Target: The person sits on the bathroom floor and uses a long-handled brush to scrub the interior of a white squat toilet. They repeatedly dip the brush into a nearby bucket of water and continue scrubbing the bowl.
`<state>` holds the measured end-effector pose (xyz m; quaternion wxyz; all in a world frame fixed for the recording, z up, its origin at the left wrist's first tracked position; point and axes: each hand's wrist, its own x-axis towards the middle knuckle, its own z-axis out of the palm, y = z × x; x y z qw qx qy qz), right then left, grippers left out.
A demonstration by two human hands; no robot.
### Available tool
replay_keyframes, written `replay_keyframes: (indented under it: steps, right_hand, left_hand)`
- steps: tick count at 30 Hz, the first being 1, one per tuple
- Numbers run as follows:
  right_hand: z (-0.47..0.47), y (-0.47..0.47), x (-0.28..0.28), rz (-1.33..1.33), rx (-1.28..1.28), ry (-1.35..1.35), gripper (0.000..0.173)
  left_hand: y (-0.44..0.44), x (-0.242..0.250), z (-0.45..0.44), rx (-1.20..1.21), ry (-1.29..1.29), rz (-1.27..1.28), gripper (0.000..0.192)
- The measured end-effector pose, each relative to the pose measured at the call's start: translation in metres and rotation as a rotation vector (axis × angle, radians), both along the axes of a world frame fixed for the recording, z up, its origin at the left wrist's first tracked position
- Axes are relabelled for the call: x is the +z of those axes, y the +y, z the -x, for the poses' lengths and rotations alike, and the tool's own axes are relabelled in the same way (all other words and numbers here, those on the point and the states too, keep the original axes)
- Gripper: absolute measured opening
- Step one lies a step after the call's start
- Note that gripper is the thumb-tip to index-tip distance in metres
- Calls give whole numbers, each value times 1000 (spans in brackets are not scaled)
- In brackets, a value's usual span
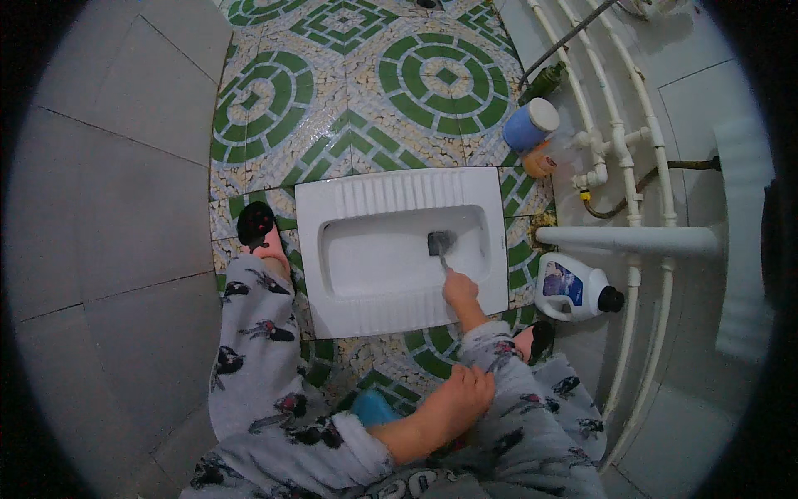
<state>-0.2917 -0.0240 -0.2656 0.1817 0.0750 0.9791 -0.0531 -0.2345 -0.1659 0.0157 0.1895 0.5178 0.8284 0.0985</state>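
My right hand [461, 289] is closed around the pale handle of a brush [443, 254]. The brush's dark grey head [438, 243] rests inside the basin, right of its middle. A white ceramic squat toilet [399, 318] with ribbed footrests is set in the floor before me. My left hand [458, 396] lies across my body with its fingers curled against my right sleeve [499, 349]. Whether those fingers grip the cloth is hidden.
Right of the toilet are a white jug [564, 287] with a black cap, a white drain pipe [623, 240], a blue container [522, 128], an orange container [539, 162] and a green bottle [543, 83]. Water pipes [629, 187] run along the right wall. A blue object [374, 408] is partly hidden below my left forearm.
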Motion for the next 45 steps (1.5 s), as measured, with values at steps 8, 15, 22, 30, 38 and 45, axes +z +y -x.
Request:
replay_keyframes:
  steps: [8, 15, 22, 30, 38, 45]
  right_hand:
    - [48, 0, 50, -335, 336, -541, 31]
    - [8, 12, -11, -12, 70, -214, 23]
    - [-9, -37, 50, 850, -839, -255, 34]
    - [-32, -130, 60, 536, -424, -42, 57]
    - [-69, -125, 98, 369, -45, -248, 60]
    - [-30, -146, 103, 303, 107, -201, 51]
  left_hand:
    - [-11, -8, -11, -105, 13, -81, 39]
    - [-7, 0, -2, 46, 1, 44, 42]
    - [-18, 2, -2, 57, 104, 17, 44]
    - [-22, -5, -12, 55, 127, -43, 43]
    - [-31, -16, -44, -61, 132, 134, 43]
    - [-34, -11, -19, -19, 258, 204, 43]
